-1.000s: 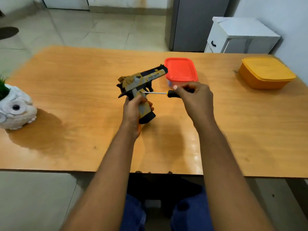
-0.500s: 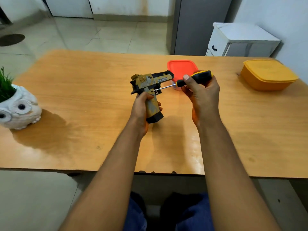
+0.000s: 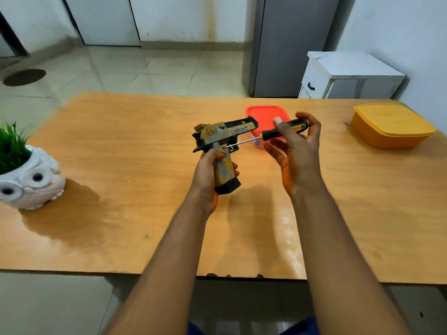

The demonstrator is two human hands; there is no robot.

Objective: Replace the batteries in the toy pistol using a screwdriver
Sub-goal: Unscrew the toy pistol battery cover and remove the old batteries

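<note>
bare table (image 3: pixel 121 146) left of centre; owl planter (image 3: pixel 29 182) far left, red box (image 3: pixel 266 113) behind, orange box (image 3: pixel 391 126) right

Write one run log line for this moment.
left hand: grips toy pistol | right hand: holds screwdriver | tip: at pistol side

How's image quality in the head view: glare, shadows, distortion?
Head view: soft glare on the table between the forearms; diffuse shadows beside the owl planter and under the toy pistol; wide-angle bowing of the table's near edge; the hands and the screwdriver are reasonably sharp, though the pistol's printed label is unreadable.
</note>
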